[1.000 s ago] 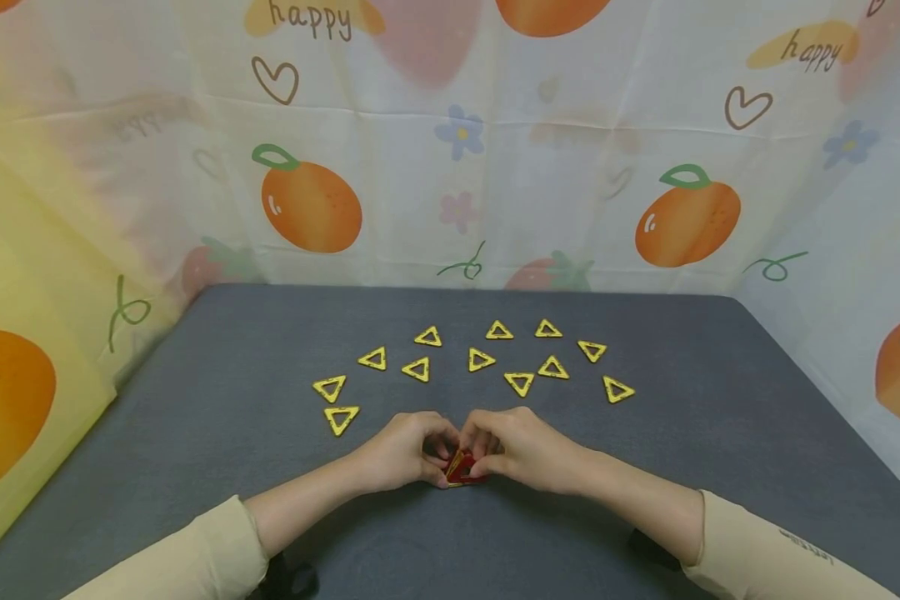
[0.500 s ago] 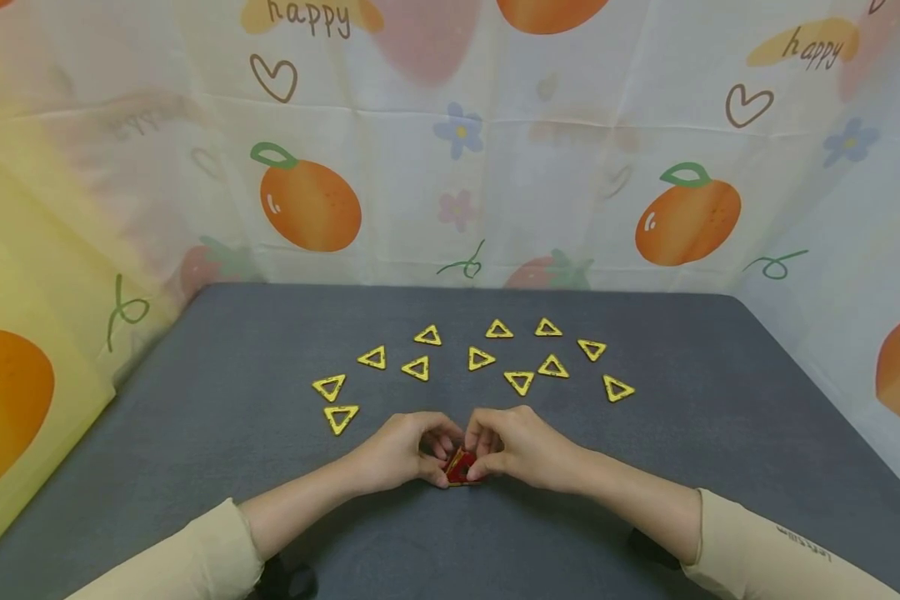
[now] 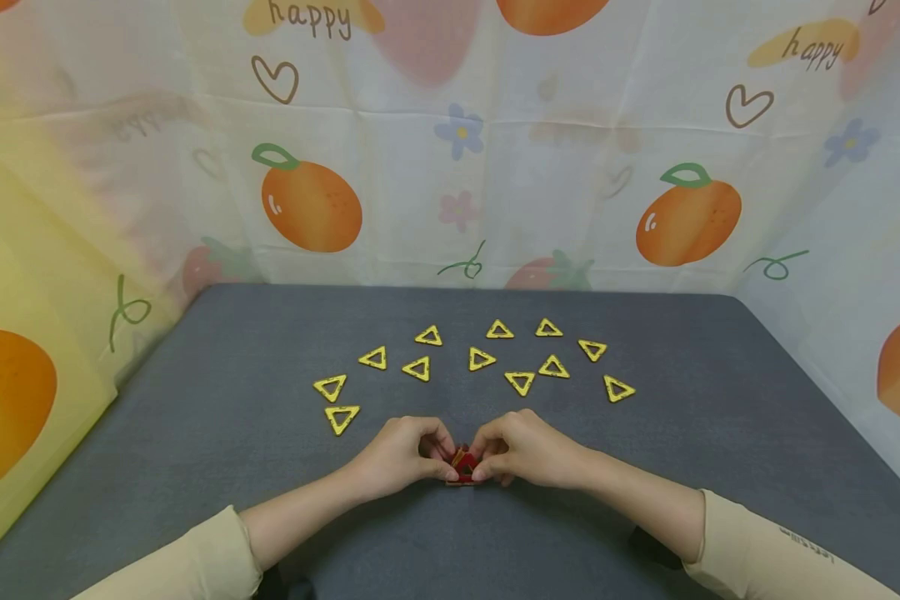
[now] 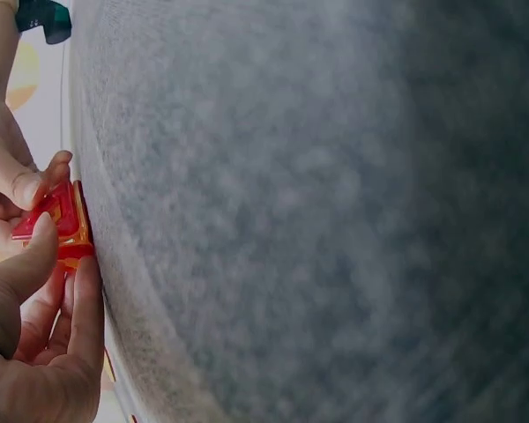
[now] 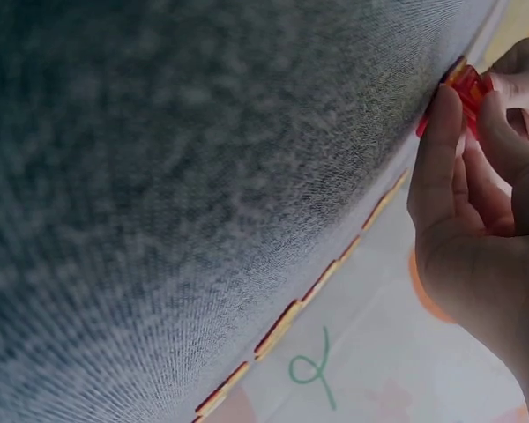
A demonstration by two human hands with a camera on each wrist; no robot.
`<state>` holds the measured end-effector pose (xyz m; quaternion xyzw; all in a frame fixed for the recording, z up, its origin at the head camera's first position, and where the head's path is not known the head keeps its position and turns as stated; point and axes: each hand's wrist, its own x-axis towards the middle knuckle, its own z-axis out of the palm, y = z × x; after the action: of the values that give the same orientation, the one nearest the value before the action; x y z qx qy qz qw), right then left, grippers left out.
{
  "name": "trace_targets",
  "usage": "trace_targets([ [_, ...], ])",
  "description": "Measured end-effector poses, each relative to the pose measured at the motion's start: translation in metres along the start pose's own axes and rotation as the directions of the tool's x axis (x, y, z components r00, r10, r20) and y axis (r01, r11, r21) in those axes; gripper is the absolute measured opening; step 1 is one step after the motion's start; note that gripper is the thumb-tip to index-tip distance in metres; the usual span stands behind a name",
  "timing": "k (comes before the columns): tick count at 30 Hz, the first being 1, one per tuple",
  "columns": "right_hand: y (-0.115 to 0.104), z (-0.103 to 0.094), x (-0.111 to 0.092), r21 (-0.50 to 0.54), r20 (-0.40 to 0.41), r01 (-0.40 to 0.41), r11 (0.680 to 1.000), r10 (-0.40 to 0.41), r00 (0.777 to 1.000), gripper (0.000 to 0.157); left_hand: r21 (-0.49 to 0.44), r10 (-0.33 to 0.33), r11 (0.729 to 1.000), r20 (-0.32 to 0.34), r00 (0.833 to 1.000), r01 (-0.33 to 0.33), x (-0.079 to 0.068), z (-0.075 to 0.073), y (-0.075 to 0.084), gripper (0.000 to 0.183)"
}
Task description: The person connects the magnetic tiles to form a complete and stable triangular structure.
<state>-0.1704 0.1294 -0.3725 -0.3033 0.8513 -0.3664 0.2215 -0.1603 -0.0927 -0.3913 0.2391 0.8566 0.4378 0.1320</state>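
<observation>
Near the front middle of the table, both hands hold a small cluster of red triangular tiles (image 3: 467, 461) with yellow edges. My left hand (image 3: 403, 452) pinches its left side, the thumb against a tile's face. From the right, my right hand (image 3: 528, 450) pinches it with thumb and curled fingers. The left wrist view shows the red tiles (image 4: 69, 218) standing tilted together, low over the tabletop. In the right wrist view, fingertips cover much of the red piece (image 5: 467, 86). How the tiles join is hidden by the fingers.
Several yellow open-centred triangle tiles (image 3: 341, 409) lie flat in a loose arc beyond the hands. The dark grey table (image 3: 225, 383) ends at a patterned cloth backdrop (image 3: 405, 192). A dark object (image 3: 654, 546) shows under the right forearm.
My left hand has shifted slightly right, its thumb now closer to the right thumb across the red tiles. The right hand has shifted a little as well. The yellow tiles stay put.
</observation>
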Motion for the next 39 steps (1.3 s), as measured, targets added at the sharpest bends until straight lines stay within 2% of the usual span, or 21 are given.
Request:
trace_targets([
  [10,0.0019,-0.0012,0.0004,0.029,0.019,0.006,1.000,-0.007,1.000,0.009,0.009,0.010,1.000,-0.033,0.999,-0.010,-0.0009,0.0021,0.0035,0.014],
  [25,0.0035,-0.0014,0.0014,-0.004,0.001,0.019,1.000,-0.019,1.000,0.008,0.083,0.097,0.992,-0.039,0.995,-0.093,-0.0002,0.0042,0.0013,0.012],
  [39,0.0048,-0.0009,0.0022,-0.003,-0.001,-0.011,1.000,0.011,1.000,0.007,0.093,0.103,0.991,-0.033,0.994,-0.099,0.0008,0.0033,0.0006,0.013],
])
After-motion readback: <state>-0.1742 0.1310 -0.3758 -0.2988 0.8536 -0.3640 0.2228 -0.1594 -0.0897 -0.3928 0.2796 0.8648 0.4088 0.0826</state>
